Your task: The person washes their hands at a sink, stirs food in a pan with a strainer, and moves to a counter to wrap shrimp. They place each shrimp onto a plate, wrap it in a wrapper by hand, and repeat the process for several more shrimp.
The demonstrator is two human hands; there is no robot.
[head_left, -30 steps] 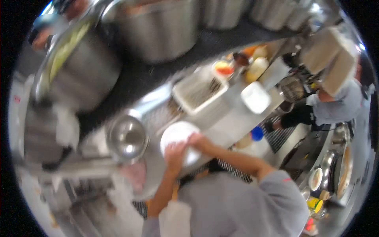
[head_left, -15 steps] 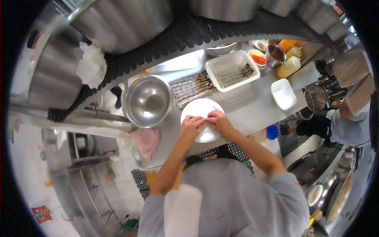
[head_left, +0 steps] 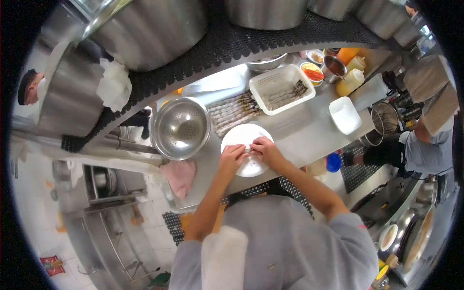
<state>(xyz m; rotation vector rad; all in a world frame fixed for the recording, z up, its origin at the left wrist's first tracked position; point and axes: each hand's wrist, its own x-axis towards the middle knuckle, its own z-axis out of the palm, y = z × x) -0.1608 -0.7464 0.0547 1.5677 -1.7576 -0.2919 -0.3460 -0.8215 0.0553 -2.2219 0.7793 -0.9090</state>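
Observation:
My left hand [head_left: 233, 157] and my right hand [head_left: 267, 152] meet above a round white plate [head_left: 241, 133], fingertips closed together. Pinched between them is a small pale piece [head_left: 247, 149] that looks like shrimp; the fingers hide much of it. Below my fingers a shiny round surface [head_left: 253, 166] shows, perhaps a metal bowl. Just beyond the plate lie rows of straightened shrimp [head_left: 234, 113]. A white plastic basket [head_left: 261, 99] behind them holds more shrimp with dark tails. To the left of my hands stands a steel colander [head_left: 181, 128].
A pink cloth [head_left: 179, 178] lies at the counter's front left. Right of centre stands a white square bowl [head_left: 345, 116], with squeeze bottles [head_left: 350, 82] behind. A shelf with big pots [head_left: 150, 34] overhangs the counter. Another person [head_left: 430, 152] is at the right.
My hands stay over the plate with fingertips together, and the pale piece between them shows more clearly. The view has shifted slightly, and a person's head now appears at the far left.

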